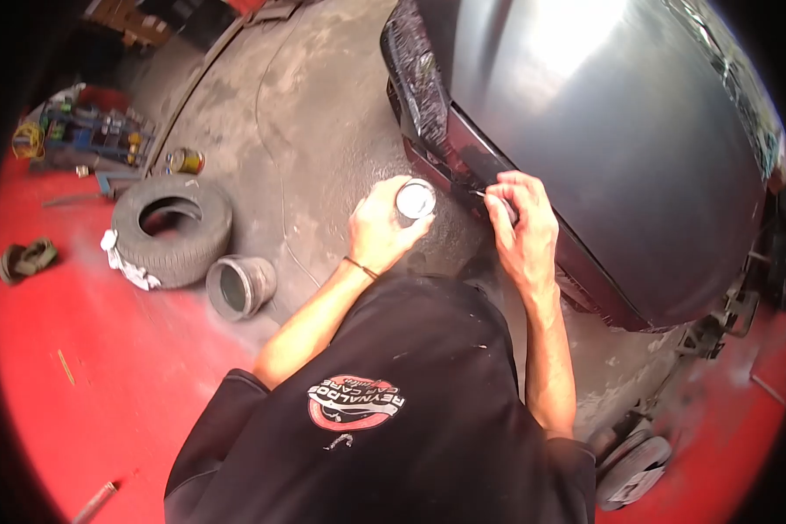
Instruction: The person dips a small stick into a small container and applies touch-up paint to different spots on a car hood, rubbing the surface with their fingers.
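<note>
My left hand (377, 225) is wrapped around a small round cup (417, 200) with a whitish, shiny top or content. It is held in front of my body, just left of the car's front edge. My right hand (529, 231) is closed in a pinch on a small thin tool (480, 193), whose kind I cannot make out. The tool's tip points left, close to the edge of the dark grey car hood (620, 166). Whether the tip touches the car I cannot tell.
Crumpled plastic film (419, 83) covers the headlight area. To the left lie a tire (210, 249), a grey bucket (258, 278) on its side and a small yellow can (186, 161). A blue rack with tools (105, 135) stands farther off. Round discs (635, 472) lie at lower right.
</note>
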Demonstrator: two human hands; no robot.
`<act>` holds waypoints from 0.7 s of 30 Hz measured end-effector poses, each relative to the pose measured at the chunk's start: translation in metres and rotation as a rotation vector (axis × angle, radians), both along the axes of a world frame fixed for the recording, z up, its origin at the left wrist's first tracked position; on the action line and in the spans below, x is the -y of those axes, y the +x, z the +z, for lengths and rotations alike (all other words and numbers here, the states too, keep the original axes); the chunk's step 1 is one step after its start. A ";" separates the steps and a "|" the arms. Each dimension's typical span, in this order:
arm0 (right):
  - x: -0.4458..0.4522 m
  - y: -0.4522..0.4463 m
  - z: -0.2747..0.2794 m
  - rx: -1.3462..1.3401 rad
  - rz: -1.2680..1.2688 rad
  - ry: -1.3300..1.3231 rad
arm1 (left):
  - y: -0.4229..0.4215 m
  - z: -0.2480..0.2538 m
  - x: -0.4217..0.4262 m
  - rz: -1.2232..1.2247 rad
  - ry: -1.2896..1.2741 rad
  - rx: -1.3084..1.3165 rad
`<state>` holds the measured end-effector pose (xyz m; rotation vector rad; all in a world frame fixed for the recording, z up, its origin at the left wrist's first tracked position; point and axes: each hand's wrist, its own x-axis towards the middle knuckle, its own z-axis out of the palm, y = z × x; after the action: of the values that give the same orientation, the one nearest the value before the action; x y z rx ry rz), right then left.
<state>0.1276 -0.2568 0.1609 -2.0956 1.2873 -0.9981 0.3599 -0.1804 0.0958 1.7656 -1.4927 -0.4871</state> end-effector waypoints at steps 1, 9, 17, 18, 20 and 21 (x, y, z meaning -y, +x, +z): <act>0.004 0.010 0.006 -0.014 0.029 -0.026 | -0.006 0.007 0.002 0.003 -0.006 -0.019; 0.011 0.030 0.014 -0.229 0.190 -0.149 | -0.033 0.022 0.016 -0.053 -0.059 -0.044; 0.019 0.017 0.012 -0.316 0.190 -0.181 | -0.048 0.018 0.030 -0.064 -0.115 -0.066; 0.020 0.016 0.013 -0.317 0.186 -0.179 | -0.048 0.018 0.031 -0.066 -0.124 -0.066; 0.022 0.013 0.014 -0.320 0.179 -0.170 | -0.051 0.016 0.035 -0.067 -0.133 -0.071; 0.024 0.011 0.013 -0.326 0.183 -0.165 | -0.053 0.015 0.037 -0.067 -0.134 -0.076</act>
<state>0.1389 -0.2807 0.1740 -2.5325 1.1638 -0.7261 0.3070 -0.2170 0.1105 1.5809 -1.4999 -0.4711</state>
